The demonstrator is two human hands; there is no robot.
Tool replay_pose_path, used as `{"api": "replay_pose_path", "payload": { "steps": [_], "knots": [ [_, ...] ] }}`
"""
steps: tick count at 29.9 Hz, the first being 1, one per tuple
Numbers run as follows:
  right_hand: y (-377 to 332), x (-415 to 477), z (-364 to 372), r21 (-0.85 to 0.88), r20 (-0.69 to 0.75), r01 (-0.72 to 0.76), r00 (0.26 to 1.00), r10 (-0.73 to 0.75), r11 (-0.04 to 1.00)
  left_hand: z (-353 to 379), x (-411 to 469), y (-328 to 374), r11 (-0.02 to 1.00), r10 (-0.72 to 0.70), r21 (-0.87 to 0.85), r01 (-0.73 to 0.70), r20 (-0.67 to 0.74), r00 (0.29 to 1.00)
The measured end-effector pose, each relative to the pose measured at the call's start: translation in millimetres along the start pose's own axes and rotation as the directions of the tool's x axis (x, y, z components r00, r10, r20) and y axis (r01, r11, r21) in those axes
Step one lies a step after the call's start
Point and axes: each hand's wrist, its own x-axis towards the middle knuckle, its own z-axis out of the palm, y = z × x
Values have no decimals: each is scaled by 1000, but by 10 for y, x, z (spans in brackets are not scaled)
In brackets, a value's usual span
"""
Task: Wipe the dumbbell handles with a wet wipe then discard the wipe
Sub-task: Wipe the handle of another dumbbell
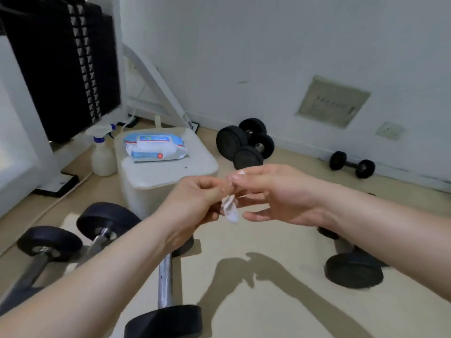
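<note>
**wet wipe (230, 208) pinched mid-air, dumbbell (165, 281) below-left**

The dumbbell is lying on the floor, below and left of your hands, with its steel handle running away from you. Your left hand (195, 203) is hovering nearer to it. Fingers of both hands are pinching the crumpled wet wipe, with your right hand (275, 191) at its top edge.
</note>
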Motion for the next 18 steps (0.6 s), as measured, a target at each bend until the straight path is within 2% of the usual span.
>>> {"api": "replay_pose_path", "payload": {
  "steps": [3,7,9,12,18],
  "knots": [
    [114,-54,-106,-39,-158,78,984,-84,996,154,53,-44,994,-35,109,26,84,996],
    [316,-168,-228,-164,-162,145,972,-171,976,277,-28,-79,978,-96,198,64,154,983],
    [404,-231,-307,-207,-123,180,970,-209,962,360,-50,-88,971,-83,234,54,116,990],
    [505,-324,-540,-143,-64,218,971,-228,966,555,-6,-29,957,-60,290,29,98,993],
    [813,-603,-1364,51,-19,192,981,-192,980,1242,278,156,925,-106,378,27,190,976]
  ]
}}
